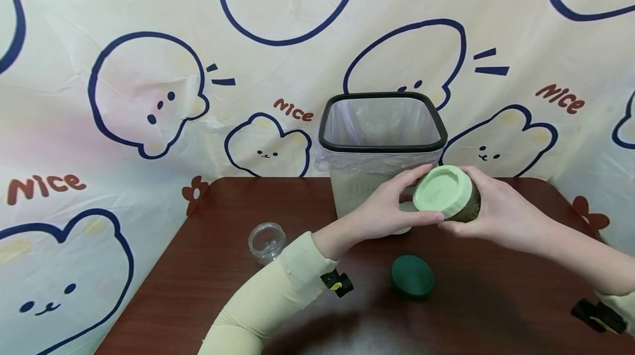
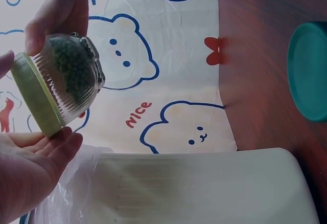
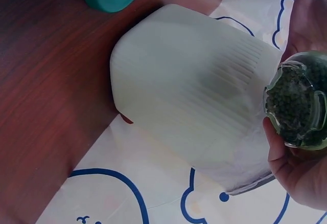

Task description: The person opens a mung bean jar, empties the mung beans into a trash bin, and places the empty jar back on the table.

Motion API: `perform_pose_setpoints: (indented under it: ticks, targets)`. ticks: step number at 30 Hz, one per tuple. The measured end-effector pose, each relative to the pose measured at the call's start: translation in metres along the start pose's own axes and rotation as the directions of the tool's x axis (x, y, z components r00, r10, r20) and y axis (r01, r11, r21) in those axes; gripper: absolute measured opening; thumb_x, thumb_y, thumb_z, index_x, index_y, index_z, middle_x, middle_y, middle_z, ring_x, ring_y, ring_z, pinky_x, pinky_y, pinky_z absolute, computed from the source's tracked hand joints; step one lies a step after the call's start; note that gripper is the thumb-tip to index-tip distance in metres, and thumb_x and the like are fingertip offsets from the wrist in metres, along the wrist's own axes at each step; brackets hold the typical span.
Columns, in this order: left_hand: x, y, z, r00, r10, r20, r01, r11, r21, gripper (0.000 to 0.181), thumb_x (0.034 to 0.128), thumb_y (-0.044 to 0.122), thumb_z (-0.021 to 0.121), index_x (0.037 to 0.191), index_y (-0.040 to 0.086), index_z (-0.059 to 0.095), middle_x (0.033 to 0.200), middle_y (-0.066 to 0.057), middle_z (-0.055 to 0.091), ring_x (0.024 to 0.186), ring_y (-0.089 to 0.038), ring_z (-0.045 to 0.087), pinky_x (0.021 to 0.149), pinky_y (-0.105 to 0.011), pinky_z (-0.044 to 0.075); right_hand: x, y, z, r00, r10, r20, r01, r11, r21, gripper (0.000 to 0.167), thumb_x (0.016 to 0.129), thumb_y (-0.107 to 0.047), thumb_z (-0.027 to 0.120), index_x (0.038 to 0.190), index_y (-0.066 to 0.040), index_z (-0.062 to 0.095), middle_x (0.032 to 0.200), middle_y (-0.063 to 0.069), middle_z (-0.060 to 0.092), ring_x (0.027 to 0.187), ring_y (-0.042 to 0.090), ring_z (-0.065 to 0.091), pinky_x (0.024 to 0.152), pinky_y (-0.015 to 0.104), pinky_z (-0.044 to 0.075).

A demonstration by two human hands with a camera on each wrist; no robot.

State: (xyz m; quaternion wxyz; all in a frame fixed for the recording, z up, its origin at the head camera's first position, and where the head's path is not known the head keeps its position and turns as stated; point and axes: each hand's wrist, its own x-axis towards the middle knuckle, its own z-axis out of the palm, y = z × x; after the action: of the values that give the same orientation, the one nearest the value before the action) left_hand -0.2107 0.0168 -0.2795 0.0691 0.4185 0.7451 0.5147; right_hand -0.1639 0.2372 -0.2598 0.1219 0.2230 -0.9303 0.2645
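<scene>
A glass jar [image 2: 74, 70] filled with small dark green pieces is held tilted in the air, its light green lid [image 1: 443, 191] on. The right hand [image 1: 506, 211] grips the jar's glass body. Around the lid's edge curl the thumb and fingers of the left hand [image 1: 382, 209]. In the right wrist view the jar's base [image 3: 294, 104] faces the camera, with the right fingers at its side. Below the hands a dark green lid [image 1: 413, 276] lies on the table. An uncovered clear jar [image 1: 267, 242] stands to the left.
A bin [image 1: 352, 189] with a black rim and a purplish liner stands behind the hands. Something pale, partly hidden by the left hand, is in front of it. The brown table [image 1: 198, 289] meets a cartoon-printed cloth [image 1: 149, 195] at the back and sides.
</scene>
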Motion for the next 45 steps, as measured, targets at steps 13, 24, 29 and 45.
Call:
perform_pose_setpoints:
  ticks: [13,24,29,45]
  targets:
    - [-0.003,-0.004,-0.001,0.999,0.043,-0.009,-0.042,0.998,0.037,0.076,0.0881,0.021,0.074,0.151,0.01,0.033,0.149,0.002,0.037,0.122,-0.004,0.044,0.096,-0.018,0.04,0.002,-0.004,0.002,0.998,-0.059,-0.014,0.058,0.998,-0.038,0.078,0.067,-0.036,0.089,0.126,-0.004,0.049,0.104,0.006,0.062,0.084,0.018,0.058,0.066,0.034,0.048]
    - [-0.008,-0.006,0.004,0.993,0.063,-0.104,-0.051,0.992,0.117,0.071,0.0887,0.027,0.073,0.148,0.01,0.039,0.145,0.001,0.043,0.121,-0.002,0.047,0.095,-0.016,0.04,0.007,-0.004,0.003,0.996,-0.083,0.011,0.083,0.996,-0.013,0.08,0.065,-0.038,0.09,0.126,-0.004,0.051,0.107,0.004,0.061,0.089,0.017,0.058,0.071,0.034,0.05]
    - [-0.012,-0.005,0.01,0.98,0.075,-0.186,-0.047,0.987,0.152,0.068,0.0881,0.03,0.073,0.146,0.009,0.043,0.142,0.001,0.047,0.119,-0.002,0.048,0.093,-0.016,0.041,0.008,-0.007,0.005,0.998,-0.069,0.009,0.07,0.997,-0.027,0.074,0.067,-0.034,0.089,0.123,-0.004,0.051,0.104,0.004,0.061,0.085,0.016,0.058,0.068,0.034,0.05]
    - [-0.017,-0.001,0.024,0.948,0.132,-0.291,-0.07,0.975,0.213,0.069,0.0873,0.029,0.074,0.144,0.005,0.043,0.142,-0.002,0.048,0.119,-0.005,0.049,0.092,-0.016,0.042,0.007,-0.015,0.011,0.999,-0.032,-0.042,0.028,0.994,-0.105,0.079,0.059,-0.023,0.09,0.122,0.004,0.049,0.101,0.013,0.061,0.083,0.024,0.058,0.068,0.042,0.051]
